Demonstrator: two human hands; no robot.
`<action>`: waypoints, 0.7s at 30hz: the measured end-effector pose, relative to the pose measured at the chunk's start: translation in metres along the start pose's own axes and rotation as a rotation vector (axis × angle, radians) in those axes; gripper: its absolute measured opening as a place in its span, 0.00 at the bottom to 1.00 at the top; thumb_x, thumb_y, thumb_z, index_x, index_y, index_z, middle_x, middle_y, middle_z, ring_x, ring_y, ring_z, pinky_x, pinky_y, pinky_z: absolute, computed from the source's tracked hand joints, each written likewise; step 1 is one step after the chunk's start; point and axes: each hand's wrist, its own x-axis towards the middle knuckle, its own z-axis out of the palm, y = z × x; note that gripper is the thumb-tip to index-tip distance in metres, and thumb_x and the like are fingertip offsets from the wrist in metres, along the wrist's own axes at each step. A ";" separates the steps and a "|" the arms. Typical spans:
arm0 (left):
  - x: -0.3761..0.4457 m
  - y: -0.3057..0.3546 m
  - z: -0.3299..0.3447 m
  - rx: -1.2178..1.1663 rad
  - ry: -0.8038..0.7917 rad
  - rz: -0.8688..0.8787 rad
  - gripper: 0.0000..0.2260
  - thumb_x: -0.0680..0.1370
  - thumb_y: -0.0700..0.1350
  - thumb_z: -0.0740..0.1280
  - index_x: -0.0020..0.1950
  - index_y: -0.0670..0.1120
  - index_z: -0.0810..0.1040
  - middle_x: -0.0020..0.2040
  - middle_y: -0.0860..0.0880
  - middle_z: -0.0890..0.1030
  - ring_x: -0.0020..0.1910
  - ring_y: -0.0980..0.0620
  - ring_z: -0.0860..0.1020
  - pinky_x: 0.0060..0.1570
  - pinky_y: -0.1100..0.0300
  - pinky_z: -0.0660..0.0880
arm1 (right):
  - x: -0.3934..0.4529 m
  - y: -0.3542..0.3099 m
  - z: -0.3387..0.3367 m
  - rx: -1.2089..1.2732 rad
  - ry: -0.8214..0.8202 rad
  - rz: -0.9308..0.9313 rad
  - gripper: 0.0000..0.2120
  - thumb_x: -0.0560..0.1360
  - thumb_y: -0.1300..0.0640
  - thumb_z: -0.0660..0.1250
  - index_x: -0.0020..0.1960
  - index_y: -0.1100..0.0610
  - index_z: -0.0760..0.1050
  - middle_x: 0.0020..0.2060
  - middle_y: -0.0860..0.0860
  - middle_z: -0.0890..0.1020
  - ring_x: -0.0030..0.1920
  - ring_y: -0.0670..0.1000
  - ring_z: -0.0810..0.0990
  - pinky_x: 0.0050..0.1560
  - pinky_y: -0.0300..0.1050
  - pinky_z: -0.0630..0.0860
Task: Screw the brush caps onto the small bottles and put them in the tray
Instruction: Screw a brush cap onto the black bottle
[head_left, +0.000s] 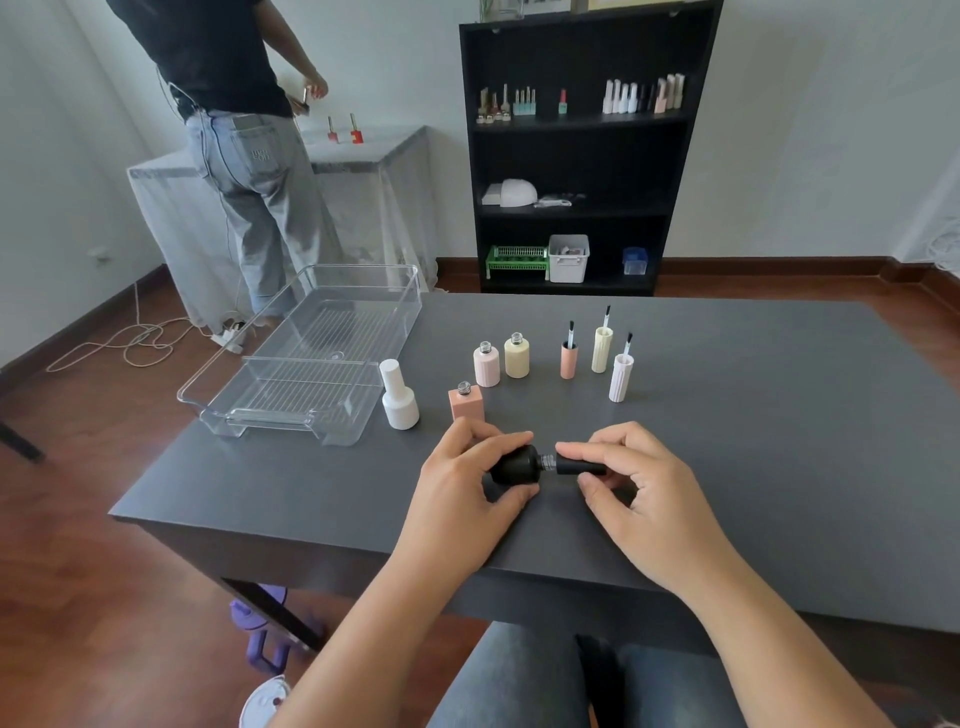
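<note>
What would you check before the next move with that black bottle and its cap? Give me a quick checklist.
1. Left hand grips the black bottle: ok.
2. Right hand pinches the black cap: ok.
3. Cap lined up with the neck: ok.
4. Cap screwed fully down: not ok, bare thread shows between them.
5. Clear tray has room: ok, nothing in it.
6. White bottle in the tray: not ok, it stands capped on the table beside it.

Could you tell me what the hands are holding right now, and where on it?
Left hand grips the black bottle by its body; right hand pinches its black brush cap.
</note>
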 end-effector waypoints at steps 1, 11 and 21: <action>0.000 0.000 0.000 -0.003 -0.006 0.004 0.20 0.67 0.43 0.79 0.58 0.52 0.82 0.49 0.55 0.76 0.47 0.60 0.74 0.46 0.75 0.67 | 0.000 0.000 0.000 -0.011 0.001 -0.009 0.18 0.72 0.70 0.69 0.55 0.51 0.83 0.47 0.47 0.76 0.46 0.42 0.77 0.46 0.24 0.69; -0.001 0.001 -0.002 -0.048 -0.047 0.041 0.19 0.68 0.43 0.78 0.57 0.52 0.82 0.49 0.55 0.77 0.46 0.59 0.76 0.47 0.70 0.72 | -0.001 0.002 0.000 -0.044 -0.004 -0.103 0.18 0.71 0.70 0.71 0.53 0.51 0.83 0.46 0.47 0.77 0.47 0.45 0.78 0.47 0.29 0.72; -0.002 0.001 -0.002 -0.059 -0.049 0.066 0.19 0.68 0.43 0.78 0.57 0.51 0.82 0.50 0.54 0.77 0.47 0.59 0.76 0.47 0.68 0.72 | 0.002 0.002 0.003 0.105 0.017 0.104 0.13 0.74 0.41 0.60 0.55 0.42 0.77 0.39 0.46 0.82 0.39 0.45 0.80 0.40 0.32 0.73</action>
